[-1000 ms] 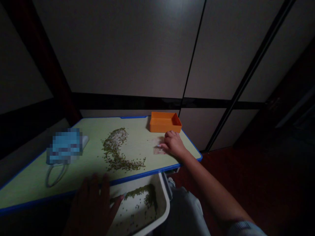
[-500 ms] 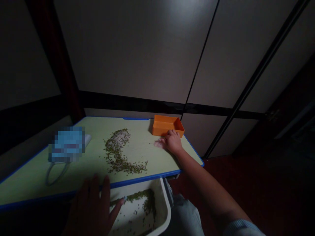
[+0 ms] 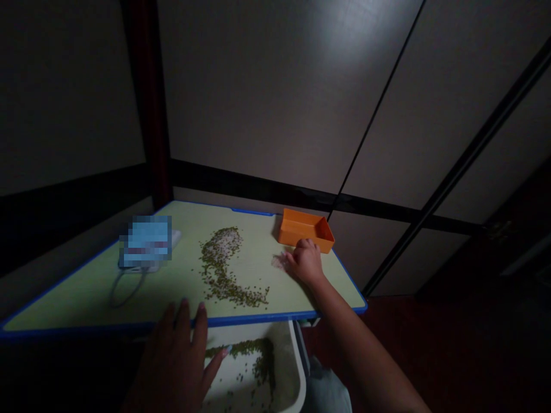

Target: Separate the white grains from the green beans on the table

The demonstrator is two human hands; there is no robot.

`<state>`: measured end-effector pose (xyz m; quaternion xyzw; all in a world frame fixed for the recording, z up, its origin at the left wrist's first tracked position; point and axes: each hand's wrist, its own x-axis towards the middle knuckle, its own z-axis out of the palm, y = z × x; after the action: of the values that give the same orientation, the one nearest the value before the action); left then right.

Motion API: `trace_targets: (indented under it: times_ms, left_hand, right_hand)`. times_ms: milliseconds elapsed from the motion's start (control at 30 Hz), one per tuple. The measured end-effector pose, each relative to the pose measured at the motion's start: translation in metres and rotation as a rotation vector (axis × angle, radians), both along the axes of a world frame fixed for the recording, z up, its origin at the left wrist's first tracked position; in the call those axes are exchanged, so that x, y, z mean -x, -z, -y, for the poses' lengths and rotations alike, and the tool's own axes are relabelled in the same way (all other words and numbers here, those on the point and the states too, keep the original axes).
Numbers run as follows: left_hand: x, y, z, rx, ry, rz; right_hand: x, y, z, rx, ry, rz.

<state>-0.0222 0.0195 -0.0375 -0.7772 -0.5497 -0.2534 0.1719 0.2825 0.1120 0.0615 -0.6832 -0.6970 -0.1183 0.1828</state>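
My left hand rests at the table's front edge with its fingers stretched out. Its thumb reaches over the white tub, which has green beans along its inner side. Beyond it, a curved pile of mixed green beans and pale grains is spread on the table. My right hand is at the right side, fingers curled, just in front of the orange box. A pale, see-through scrap shows beside its thumb; whether the fingers hold it is unclear.
The pale green table has a blue rim. On its left lies a blurred blue object with a looped cord. Cabinet panels stand right behind the table. Dark red floor shows at the right.
The view has turned slightly, so the table and everything on it appear farther right. Both hands stay in nearly the same places, and the bean pile looks the same.
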Motion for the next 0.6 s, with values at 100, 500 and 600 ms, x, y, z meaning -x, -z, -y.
trace_targets:
  times_ms: [100, 500, 600]
  left_hand:
    - [-0.002, -0.001, 0.001, 0.031, -0.027, -0.006]
    - [-0.005, 0.002, -0.001, 0.035, -0.052, -0.001]
    - [-0.005, 0.002, -0.001, 0.036, -0.045, -0.003]
  right_hand:
    - [-0.007, -0.002, 0.001, 0.006, 0.126, -0.025]
    - [0.037, -0.012, -0.029, 0.000, 0.328, -0.182]
    - [0.044, -0.014, -0.033, 0.000, 0.357, -0.189]
